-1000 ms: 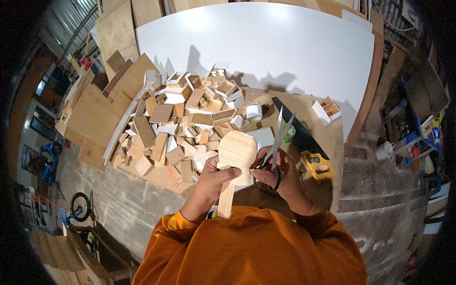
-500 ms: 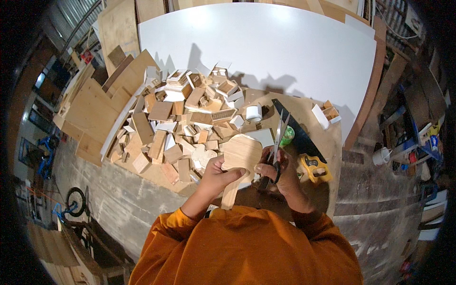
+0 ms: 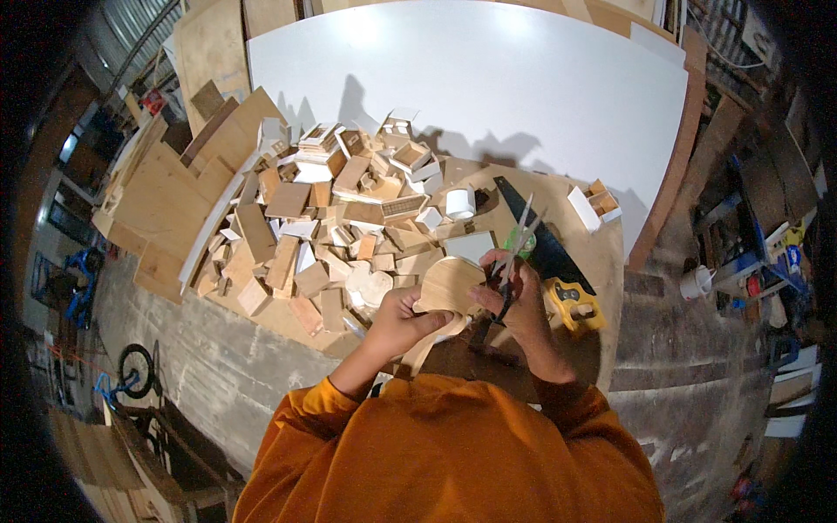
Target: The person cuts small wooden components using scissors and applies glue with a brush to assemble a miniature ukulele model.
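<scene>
Over the near edge of the surface (image 3: 602, 261), I see the left hand (image 3: 397, 322) with fingers closed around a paddle-shaped wooden board (image 3: 446, 288), tilting it up, likely to steady it for marking. Right hand (image 3: 514, 301) fingers grip a metal compass-like tool (image 3: 514, 248) against the board's edge. Behind lie a pile of wood offcuts (image 3: 331, 218) and a handsaw (image 3: 558, 270).

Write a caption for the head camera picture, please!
Left hand holds a paddle-shaped wooden piece while right hand grips a metal tool.
</scene>
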A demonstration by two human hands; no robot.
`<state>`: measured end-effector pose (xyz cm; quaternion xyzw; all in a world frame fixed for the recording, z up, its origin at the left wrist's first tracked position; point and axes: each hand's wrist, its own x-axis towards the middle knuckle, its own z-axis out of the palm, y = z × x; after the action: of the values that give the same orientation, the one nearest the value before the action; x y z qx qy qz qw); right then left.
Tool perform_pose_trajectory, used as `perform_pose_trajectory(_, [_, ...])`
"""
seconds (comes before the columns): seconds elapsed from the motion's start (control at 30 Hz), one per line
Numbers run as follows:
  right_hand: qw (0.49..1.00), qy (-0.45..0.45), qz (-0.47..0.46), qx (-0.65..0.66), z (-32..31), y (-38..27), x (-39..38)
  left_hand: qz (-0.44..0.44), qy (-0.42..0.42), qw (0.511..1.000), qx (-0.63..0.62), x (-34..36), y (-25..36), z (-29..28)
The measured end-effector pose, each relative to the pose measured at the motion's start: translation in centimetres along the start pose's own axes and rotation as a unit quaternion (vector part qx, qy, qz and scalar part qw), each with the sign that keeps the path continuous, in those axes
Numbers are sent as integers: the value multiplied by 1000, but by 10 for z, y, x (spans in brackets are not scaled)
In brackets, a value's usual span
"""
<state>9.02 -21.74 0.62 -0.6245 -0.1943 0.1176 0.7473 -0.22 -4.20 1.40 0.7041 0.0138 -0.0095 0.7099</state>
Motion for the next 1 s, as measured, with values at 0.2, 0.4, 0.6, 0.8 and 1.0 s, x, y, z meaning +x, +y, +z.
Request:
perform_pose_trajectory(0.2, [999,-9,-24,-23,0,0,4,26,-19,998,54,1,2,0])
perform_pose_trajectory(0.4, [1000,0,11,8,-1,-1,2,-11,-18,1000,-9,1,5,2])
perform_pose_trajectory(0.6, [1000,16,4,-23,-2,4,5,-10,-24,999,-20,4,7,2])
perform_pose_trajectory(0.8, [1000,24,7,-16,-1,2,6,-54,-33,998,-26,6,9,-2])
perform_pose_trajectory(1.0, [999,40,-11,-4,1,7,8,-75,-36,994,-64,10,8,-5])
